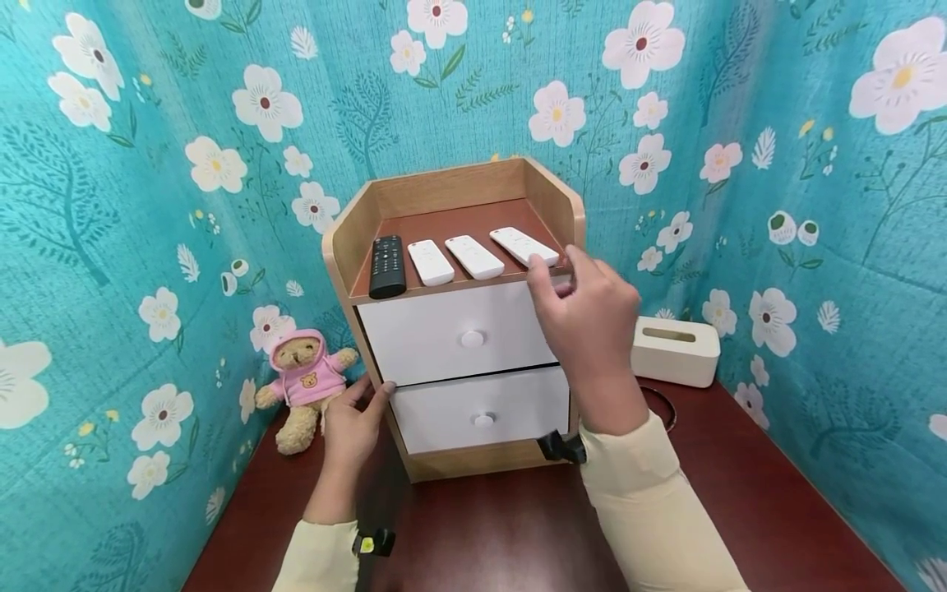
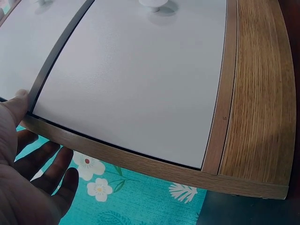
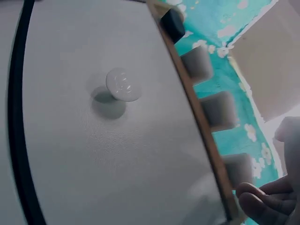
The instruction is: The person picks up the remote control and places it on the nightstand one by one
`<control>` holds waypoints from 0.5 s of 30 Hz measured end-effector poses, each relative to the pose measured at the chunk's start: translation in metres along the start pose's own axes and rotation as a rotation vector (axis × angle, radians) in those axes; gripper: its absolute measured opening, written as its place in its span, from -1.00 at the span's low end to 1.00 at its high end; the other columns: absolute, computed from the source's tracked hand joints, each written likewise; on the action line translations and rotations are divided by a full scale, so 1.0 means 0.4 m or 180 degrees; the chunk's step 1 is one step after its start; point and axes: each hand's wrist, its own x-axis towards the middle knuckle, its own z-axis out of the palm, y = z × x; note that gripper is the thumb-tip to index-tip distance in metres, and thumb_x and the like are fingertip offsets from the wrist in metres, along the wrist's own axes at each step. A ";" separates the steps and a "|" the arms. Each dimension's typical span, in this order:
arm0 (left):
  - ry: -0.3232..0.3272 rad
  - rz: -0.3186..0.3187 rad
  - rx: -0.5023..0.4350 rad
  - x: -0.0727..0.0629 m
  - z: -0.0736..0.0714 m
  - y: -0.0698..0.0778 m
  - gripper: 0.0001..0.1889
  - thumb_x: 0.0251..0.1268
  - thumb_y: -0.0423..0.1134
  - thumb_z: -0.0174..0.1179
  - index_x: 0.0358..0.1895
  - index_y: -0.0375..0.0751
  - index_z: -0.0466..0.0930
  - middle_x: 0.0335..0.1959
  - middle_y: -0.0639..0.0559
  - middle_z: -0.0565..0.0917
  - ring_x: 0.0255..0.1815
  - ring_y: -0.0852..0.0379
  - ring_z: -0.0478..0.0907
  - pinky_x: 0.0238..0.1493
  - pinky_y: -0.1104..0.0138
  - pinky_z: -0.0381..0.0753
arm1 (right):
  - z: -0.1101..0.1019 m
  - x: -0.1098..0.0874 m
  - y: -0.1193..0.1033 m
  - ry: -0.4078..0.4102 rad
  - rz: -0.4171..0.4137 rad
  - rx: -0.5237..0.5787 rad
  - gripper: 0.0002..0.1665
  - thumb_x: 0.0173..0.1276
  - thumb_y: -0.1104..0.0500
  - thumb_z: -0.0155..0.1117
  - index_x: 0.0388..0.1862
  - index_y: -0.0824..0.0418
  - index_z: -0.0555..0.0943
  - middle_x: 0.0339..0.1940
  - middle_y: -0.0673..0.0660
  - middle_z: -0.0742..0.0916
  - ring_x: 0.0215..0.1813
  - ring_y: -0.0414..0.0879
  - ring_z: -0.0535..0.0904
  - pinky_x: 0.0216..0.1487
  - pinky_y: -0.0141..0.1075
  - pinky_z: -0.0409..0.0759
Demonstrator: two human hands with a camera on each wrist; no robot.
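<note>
A small wooden cabinet point(image 1: 484, 470) with two white drawers stands on the table. Along the front of its top lie a black remote control point(image 1: 387, 267) and three white remotes: the left one point(image 1: 431, 263), the middle one point(image 1: 474, 257) and the right one point(image 1: 524, 247). My left hand point(image 1: 353, 427) rests at the cabinet's left side, its thumb on the front edge between the drawers and its fingers loosely bent along the side. Close to the right white remote's front end, my right hand point(image 1: 592, 316) is raised with fingers loosely bent; contact cannot be told. Nothing shows in its grasp.
A teddy bear point(image 1: 307, 382) in a pink hoodie sits left of the cabinet. To the right are a white tissue box point(image 1: 675, 352) and a dark cord point(image 1: 661, 404) on the dark red table point(image 1: 503, 534). Floral teal curtains point(image 1: 473, 99) surround the table. Low wooden walls edge the cabinet top.
</note>
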 end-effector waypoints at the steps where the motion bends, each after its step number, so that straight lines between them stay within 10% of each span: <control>1: 0.0001 0.0002 0.0000 0.000 0.000 0.000 -0.60 0.53 -0.01 0.43 0.26 -0.12 0.81 -0.16 -0.17 0.82 -0.18 0.11 0.59 -0.24 0.45 0.55 | -0.012 -0.013 0.004 0.0085 -0.0047 0.0019 -0.34 0.61 -0.21 0.24 -0.06 0.40 0.81 -0.41 0.30 0.81 -0.35 0.16 0.75 -0.34 0.04 0.69; 6: 0.0020 0.0006 0.0017 0.005 0.000 0.000 -0.60 0.53 0.00 0.43 0.26 -0.12 0.81 -0.14 -0.16 0.82 -0.19 0.12 0.59 -0.24 0.46 0.55 | -0.063 -0.088 0.039 0.0323 -0.0232 0.0130 -0.50 0.60 -0.06 0.22 -0.10 0.34 0.85 -0.40 0.29 0.82 -0.39 0.12 0.75 -0.34 0.07 0.73; 15: 0.0006 0.0038 0.0075 0.019 -0.010 0.004 -0.57 0.52 0.03 0.43 0.29 -0.10 0.79 -0.14 -0.16 0.83 -0.16 0.10 0.58 -0.23 0.47 0.55 | -0.084 -0.212 0.201 -0.0019 -0.0816 0.0148 -0.51 0.61 -0.04 0.18 0.01 0.34 0.82 -0.17 0.28 0.88 -0.23 0.15 0.82 -0.21 0.10 0.77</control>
